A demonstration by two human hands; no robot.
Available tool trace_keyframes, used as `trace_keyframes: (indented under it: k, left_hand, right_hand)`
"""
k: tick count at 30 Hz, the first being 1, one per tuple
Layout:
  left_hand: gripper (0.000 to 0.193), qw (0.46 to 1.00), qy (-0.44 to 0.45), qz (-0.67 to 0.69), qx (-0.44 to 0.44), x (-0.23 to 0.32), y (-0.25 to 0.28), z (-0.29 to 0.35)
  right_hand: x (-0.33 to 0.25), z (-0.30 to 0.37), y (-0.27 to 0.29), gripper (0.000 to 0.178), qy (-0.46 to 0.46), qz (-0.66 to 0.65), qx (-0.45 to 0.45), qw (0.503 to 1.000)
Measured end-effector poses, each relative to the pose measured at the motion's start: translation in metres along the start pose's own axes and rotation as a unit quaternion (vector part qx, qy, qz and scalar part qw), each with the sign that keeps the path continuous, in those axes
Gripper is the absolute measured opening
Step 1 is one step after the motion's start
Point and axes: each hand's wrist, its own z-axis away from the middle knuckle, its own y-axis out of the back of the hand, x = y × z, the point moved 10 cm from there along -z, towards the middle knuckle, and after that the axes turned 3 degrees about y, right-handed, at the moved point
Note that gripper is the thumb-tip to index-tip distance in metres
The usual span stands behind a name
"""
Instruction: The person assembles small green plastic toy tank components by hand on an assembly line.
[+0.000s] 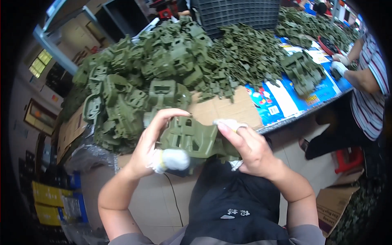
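Between my two hands, in front of my body, is an olive-green molded plastic part (188, 138) with slots and raised ribs. My left hand (153, 145) grips its left side, thumb and fingers curved round the edge. On the right, my right hand (249, 147) closes on the part's other end, with white covers on some fingertips. A white finger cover also shows on my left hand. Just beyond my hands, a heap of similar green plastic shells (165, 92) lies on the table. The underside of the held part is hidden.
A pile of small flat green pieces (249, 53) lies right of the shells, before a black plastic basket (239, 16). Cardboard (228, 110) and blue printed sheets (286, 102) cover the table. At right, a person in a striped shirt (371, 90) works near a red stool (347, 159).
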Motion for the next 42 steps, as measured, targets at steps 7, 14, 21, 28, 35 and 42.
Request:
trace_keyframes:
  k: [7,14,21,28,35,42]
  left_hand:
    - [0.126,0.976,0.060,0.184,0.104,-0.086,-0.109,0.048]
    - [0.082,0.920,0.056,0.387,-0.007,-0.108,-0.099,0.075]
    - [0.066,0.696,0.185,0.688,-0.089,-0.138,-0.159,0.115]
    - [0.073,0.703,0.364,0.607,-0.071,-0.186,-0.205,0.149]
    - [0.070,0.689,0.432,0.581,-0.033,-0.224,-0.231,0.178]
    - [0.054,0.647,0.438,0.622,-0.054,-0.213,-0.243,0.167]
  right_hand:
    - [0.041,0.077,-0.060,0.087,-0.269,-0.258,0.066,0.925]
    - [0.095,0.071,-0.015,0.082,-0.285,-0.280,-0.111,0.910]
    - [0.159,0.028,-0.060,0.061,-0.194,0.030,-0.200,0.960]
    - [0.270,-0.016,-0.019,0.037,-0.188,0.405,-0.042,0.894]
    - [0.209,0.011,0.005,0.041,-0.202,0.258,0.047,0.944]
    - [0.213,-0.002,0.002,0.035,-0.108,0.286,0.053,0.951]
